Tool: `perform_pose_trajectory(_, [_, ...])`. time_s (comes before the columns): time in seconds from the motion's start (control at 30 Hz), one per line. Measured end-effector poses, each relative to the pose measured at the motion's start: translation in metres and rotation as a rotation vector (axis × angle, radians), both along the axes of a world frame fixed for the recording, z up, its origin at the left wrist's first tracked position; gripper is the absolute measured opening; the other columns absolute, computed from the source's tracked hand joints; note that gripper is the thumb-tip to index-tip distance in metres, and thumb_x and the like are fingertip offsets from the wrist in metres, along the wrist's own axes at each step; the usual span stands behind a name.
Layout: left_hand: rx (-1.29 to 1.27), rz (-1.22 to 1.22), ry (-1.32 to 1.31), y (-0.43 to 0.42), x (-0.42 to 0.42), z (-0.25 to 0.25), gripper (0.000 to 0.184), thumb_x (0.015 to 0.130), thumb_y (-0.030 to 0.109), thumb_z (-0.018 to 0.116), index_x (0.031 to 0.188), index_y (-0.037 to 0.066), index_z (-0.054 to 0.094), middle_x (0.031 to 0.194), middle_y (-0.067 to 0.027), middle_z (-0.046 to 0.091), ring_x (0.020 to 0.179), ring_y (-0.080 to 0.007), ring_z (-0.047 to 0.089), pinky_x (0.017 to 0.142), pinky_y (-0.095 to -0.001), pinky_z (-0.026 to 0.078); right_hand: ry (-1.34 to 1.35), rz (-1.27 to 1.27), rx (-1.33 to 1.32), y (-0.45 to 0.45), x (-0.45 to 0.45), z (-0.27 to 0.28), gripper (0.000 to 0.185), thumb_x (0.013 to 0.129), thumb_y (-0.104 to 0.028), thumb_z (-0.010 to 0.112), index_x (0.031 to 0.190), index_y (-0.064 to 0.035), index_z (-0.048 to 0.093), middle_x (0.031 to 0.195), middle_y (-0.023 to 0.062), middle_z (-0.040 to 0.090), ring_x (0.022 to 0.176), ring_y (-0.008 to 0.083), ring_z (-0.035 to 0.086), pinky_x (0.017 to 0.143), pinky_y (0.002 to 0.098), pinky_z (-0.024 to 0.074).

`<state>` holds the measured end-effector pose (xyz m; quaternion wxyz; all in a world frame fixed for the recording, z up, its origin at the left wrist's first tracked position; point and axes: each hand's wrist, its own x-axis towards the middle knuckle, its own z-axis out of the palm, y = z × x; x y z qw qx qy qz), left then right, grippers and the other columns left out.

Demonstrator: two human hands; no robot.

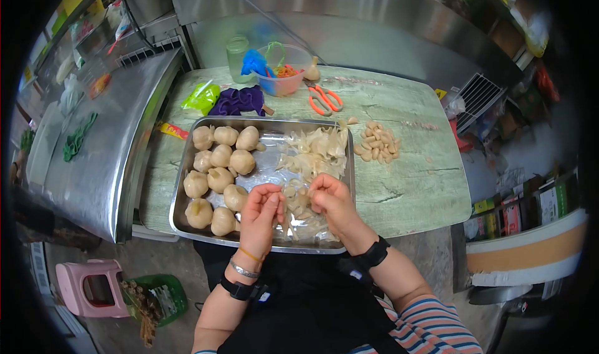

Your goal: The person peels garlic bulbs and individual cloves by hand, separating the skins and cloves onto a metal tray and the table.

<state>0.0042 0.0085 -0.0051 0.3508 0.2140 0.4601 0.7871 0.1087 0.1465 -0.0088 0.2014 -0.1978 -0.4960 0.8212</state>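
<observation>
Both of my hands are over the near part of a metal tray [268, 249]. My left hand [262, 209] is curled closed beside the whole garlic bulbs [219, 179] that fill the tray's left side. My right hand [332, 203] has thumb and fingers pinched together above the pale garlic skins [315, 151]. Anything between the fingers of either hand is too small or hidden to name. More skins lie in the tray between the two hands. To the right of the tray, peeled garlic cloves [378, 143] sit in a small pile on the table.
On the green table [418, 185] behind the tray are orange-handled scissors [324, 101], a clear plastic tub [292, 79], a green jar [237, 59], a purple cloth [239, 101] and a green packet [201, 98]. A steel counter [134, 123] stands left; a pink stool [92, 286] is below it.
</observation>
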Motion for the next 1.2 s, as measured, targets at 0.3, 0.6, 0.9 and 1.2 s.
perform_pose_trajectory(0.3, [-0.2,-0.138,0.081,-0.001,0.002,0.009,0.019,0.093,0.015,0.054,0.108,0.002,0.053,0.081,0.0001,0.054,0.061,-0.0043,0.045,0.053,-0.0176,0.038,-0.043,-0.012,0.646,-0.022,-0.001,0.016,0.008,0.079,0.0,0.059,0.085,-0.0031,0.055,0.073,-0.0024,0.052,0.065,0.0015,0.045,0.057,0.0177,0.0365])
perform_pose_trajectory(0.6, [-0.008,-0.077,-0.163,-0.004,-0.001,0.008,0.017,0.095,0.014,0.051,0.107,0.002,0.054,0.077,0.0001,0.053,0.059,-0.0036,0.041,0.05,-0.0172,0.035,0.038,0.027,-0.162,0.001,0.002,-0.003,0.013,0.085,-0.009,0.049,0.094,-0.0022,0.056,0.068,-0.0004,0.05,0.058,0.0062,0.043,0.053,0.0201,0.0325])
perform_pose_trajectory(0.9, [-0.086,0.001,-0.066,0.0,0.003,0.009,0.017,0.095,0.016,0.051,0.106,0.003,0.055,0.074,0.0015,0.053,0.055,-0.0024,0.039,0.047,-0.0166,0.032,-0.123,0.137,0.169,-0.015,-0.001,0.017,0.018,0.089,-0.019,0.061,0.098,-0.0032,0.063,0.08,-0.0001,0.062,0.064,0.0033,0.051,0.058,0.0175,0.0417])
perform_pose_trajectory(1.2, [-0.16,0.003,0.043,0.0,0.003,0.004,0.013,0.094,0.015,0.054,0.102,0.005,0.051,0.076,0.0003,0.056,0.054,-0.0018,0.042,0.046,-0.0165,0.034,-0.072,0.165,0.147,-0.021,-0.002,0.023,0.016,0.087,-0.014,0.064,0.097,-0.0022,0.061,0.082,0.0004,0.063,0.067,0.0025,0.053,0.06,0.0175,0.0434])
